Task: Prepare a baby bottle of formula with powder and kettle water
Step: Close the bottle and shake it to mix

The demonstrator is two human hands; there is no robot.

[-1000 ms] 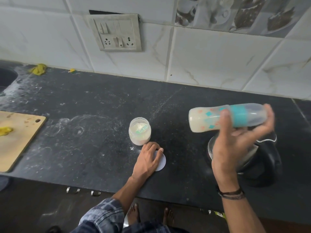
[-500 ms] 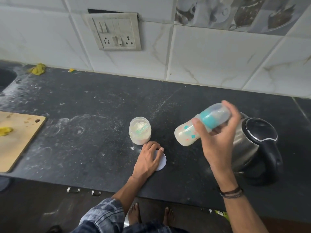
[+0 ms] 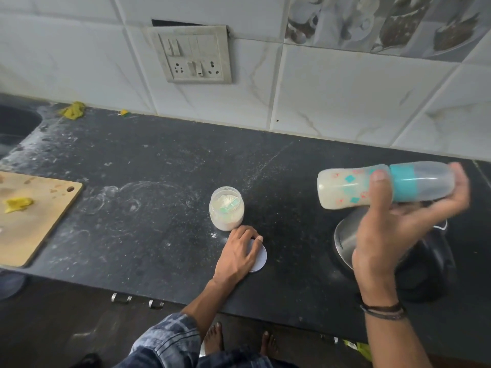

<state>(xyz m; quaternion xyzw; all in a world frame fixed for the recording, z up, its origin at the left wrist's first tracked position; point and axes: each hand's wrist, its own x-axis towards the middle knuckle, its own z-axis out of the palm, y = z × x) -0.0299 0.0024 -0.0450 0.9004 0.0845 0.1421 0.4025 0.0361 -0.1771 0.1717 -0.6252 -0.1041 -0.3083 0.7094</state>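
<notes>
Nearly done: the fingers of the right hand curl round a capped baby bottle of milky formula, held on its side in the air above the kettle, apparently to shake the mix. Powder and water look to be in, and the left hand rests with relaxed fingers on a white lid on the counter. Closing the open powder jar just beside it seems the main step left.

Wooden cutting board lay at left on the dark counter, a yellow scrap on it. Yellow cloth sat beside the sink. Socket plate hung on the tiled wall.
</notes>
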